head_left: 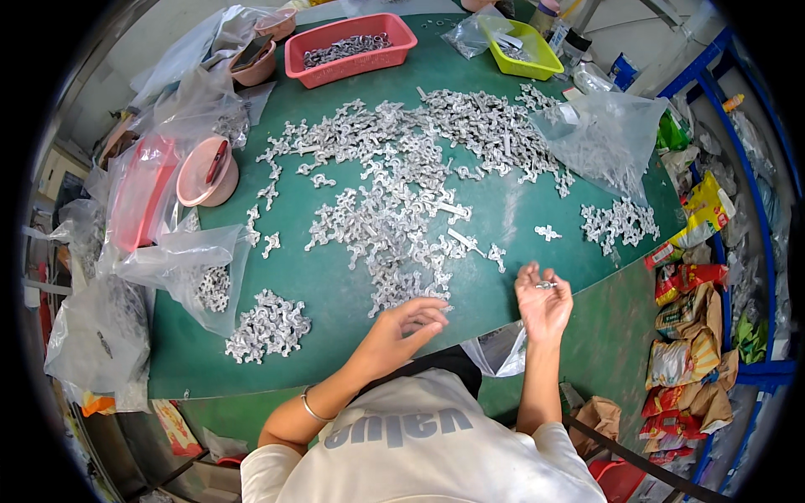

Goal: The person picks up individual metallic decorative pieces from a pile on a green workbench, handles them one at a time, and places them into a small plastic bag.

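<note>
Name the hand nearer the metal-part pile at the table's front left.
Left. The left hand is right of the pile, apart from it; the right hand is farther right, past the left hand.

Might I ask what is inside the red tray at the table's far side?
The red tray holds small, ring-like grey pieces. Whatever lies under their top layer is covered and cannot be seen.

A green table (184, 356) stands on a green floor (616, 335) — blue shelving (759, 369) right, pale wall (641, 42) behind.
</note>
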Tool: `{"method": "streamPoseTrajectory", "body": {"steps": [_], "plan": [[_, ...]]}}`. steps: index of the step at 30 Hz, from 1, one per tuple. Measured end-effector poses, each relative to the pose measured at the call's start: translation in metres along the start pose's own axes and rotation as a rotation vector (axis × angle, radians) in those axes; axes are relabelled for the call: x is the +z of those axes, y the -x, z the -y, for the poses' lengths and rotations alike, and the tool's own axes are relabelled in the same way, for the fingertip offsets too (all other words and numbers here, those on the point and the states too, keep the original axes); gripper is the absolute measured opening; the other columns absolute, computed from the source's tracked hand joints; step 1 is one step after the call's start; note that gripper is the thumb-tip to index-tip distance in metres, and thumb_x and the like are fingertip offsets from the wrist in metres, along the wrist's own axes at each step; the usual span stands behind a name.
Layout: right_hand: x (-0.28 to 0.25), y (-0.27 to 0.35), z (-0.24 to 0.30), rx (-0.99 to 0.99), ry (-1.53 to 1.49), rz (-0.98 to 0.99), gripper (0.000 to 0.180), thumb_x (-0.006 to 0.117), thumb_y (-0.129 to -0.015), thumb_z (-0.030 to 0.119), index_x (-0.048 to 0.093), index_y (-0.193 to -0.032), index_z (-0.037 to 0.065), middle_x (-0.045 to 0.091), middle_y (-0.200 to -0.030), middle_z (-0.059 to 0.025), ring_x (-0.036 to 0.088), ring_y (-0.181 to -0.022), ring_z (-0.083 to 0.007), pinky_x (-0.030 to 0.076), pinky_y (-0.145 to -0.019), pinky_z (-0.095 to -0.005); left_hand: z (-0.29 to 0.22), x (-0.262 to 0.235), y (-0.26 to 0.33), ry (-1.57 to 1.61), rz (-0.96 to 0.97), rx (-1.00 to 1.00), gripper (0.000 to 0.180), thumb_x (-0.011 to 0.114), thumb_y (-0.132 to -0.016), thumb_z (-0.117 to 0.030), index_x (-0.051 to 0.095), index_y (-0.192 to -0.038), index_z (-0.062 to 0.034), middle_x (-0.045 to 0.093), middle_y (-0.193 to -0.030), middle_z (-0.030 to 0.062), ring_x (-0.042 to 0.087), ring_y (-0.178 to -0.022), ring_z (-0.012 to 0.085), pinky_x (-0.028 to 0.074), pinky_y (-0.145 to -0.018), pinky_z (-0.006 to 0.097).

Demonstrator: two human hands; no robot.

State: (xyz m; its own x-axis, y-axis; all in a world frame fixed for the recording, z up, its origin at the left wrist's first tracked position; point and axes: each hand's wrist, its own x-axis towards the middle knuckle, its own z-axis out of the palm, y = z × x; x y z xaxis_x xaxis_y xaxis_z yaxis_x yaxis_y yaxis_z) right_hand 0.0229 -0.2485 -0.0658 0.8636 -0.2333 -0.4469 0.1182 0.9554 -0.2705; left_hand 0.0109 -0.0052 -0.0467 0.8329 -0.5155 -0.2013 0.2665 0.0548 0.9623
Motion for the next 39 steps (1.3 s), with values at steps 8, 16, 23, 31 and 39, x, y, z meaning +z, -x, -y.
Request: {"method": "streamPoseTrajectory", "body": {"steps": [8,16,23,31,39], "plan": [[-0.017,-0.025,-0.01,-0.819,2.027,0.083,0.021,0.069,-0.071,0.015,0.06,-0.082,0.0,0.05,-0.069,-0.0073,0.05,-0.056,-0.0209,0.041,-0.053,-0.0323,0.004,0.0,0.002,0.005,-0.028,-0.04,0.028,0.055,-0.084,-0.004,0.052,-0.111,0.0017,0.059,-0.096,0.0082,0.056,-0.09,0.0134,0.045,-0.082,0.026],[-0.013,-0.015,-0.02,-0.662,1.768,0.15,0.017,0.06,-0.079,0.011,0.058,-0.09,-0.002,0.061,-0.076,-0.0101,0.054,-0.055,-0.0185,0.042,-0.053,-0.0311,0.001,0.002,0.002,0.023,-0.065,0.008,0.028,0.054,-0.084,-0.002,0.051,-0.111,0.0025,0.058,-0.096,0.0078,0.056,-0.09,0.0131,0.045,-0.081,0.026],[0.037,0.049,-0.028,0.076,1.142,0.45,0.014,0.049,-0.086,0.005,0.059,-0.087,-0.005,0.061,-0.07,-0.0075,0.041,-0.047,-0.0044,0.032,-0.042,-0.0185,-0.032,0.015,-0.012,0.014,-0.135,0.242,0.035,0.054,-0.081,0.004,0.049,-0.116,0.0036,0.051,-0.106,0.0105,0.053,-0.093,0.014,0.045,-0.08,0.026],[0.053,0.067,-0.025,0.09,1.218,0.481,0.014,0.051,-0.085,0.004,0.06,-0.088,-0.006,0.061,-0.067,-0.01,0.044,-0.046,-0.0055,0.033,-0.042,-0.0181,-0.044,0.012,-0.014,0.209,0.01,0.173,0.024,0.055,-0.081,0.004,0.056,-0.105,0.0058,0.056,-0.103,0.0123,0.055,-0.094,0.0155,0.046,-0.083,0.027],[0.052,0.077,-0.028,-0.135,1.149,0.458,0.011,0.057,-0.08,0.0,0.06,-0.09,-0.004,0.062,-0.071,-0.0082,0.046,-0.05,-0.0045,0.036,-0.045,-0.0187,-0.048,0.012,-0.01,0.293,-0.045,0.061,0.022,0.056,-0.081,0.002,0.057,-0.103,0.0059,0.06,-0.099,0.011,0.056,-0.093,0.0129,0.047,-0.081,0.026]]}}
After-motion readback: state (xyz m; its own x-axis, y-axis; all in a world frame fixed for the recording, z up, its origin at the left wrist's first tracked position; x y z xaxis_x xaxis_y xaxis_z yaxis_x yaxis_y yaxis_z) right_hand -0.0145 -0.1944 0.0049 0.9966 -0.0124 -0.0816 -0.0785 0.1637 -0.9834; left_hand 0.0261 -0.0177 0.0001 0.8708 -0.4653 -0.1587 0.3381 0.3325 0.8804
